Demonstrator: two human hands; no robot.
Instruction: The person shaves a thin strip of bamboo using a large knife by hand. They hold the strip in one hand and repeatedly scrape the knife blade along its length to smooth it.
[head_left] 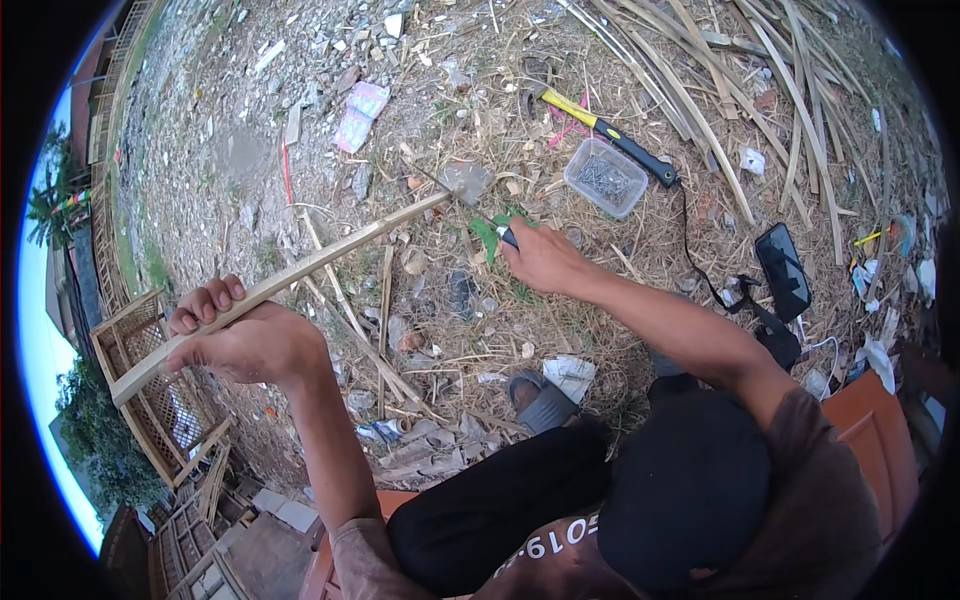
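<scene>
A pale wooden strip [330, 256] runs slantwise from the lower left up toward the middle of the view. My left hand [245, 335] is closed around its lower part, thumb on the near side and fingers curled over the far side. In my right hand [543, 257] is the dark handle of a knife [480, 214]. Its long thin blade, seen almost edge-on, points up and left and crosses the far end of the strip. Whether the blade touches the wood or only passes in front of it, I cannot tell. Green leaves [487, 236] lie beside my right hand.
A yellow-and-black hammer [605, 130] lies beside a clear plastic tub [606, 178] of nails. Long wooden strips [700, 100] are heaped at the upper right. A black phone [783, 268] rests on the right. Dry straw and rubble cover the ground; a lattice wooden frame [165, 395] stands at left.
</scene>
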